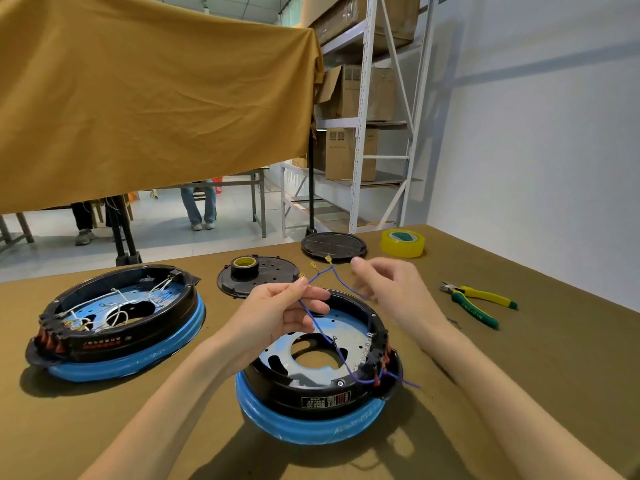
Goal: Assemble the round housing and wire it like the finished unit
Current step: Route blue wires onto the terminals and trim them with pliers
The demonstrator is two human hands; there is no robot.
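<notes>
A blue wire (pixel 313 322) is pinched between the thumb and fingertips of the left hand (pixel 284 311), raised above the round housing (pixel 318 372). The right hand (pixel 391 289) is held just beside it with the fingers loosely curled; the wire's far branch runs toward that hand, but whether it is actually gripped there cannot be told. Above the pinch the wire forks into short branches tipped with small brass terminals (pixel 328 259). Below it, the wire trails down across the housing's metal plate to the connector block at the right rim, where a loose end sticks out over the table (pixel 519 358).

The housing being worked on sits near the table's front edge, on a blue ring. Well to the left lies the finished unit (pixel 117 320) — same black shell and blue ring, already laced with white wires. Behind the hands are a perforated black cover (pixel 273 275) carrying a black tape roll (pixel 244 266), a second black disc (pixel 334 244), and a roll of yellow tape (pixel 402 242). Yellow-and-green pliers (pixel 479 301) lie to the right.
</notes>
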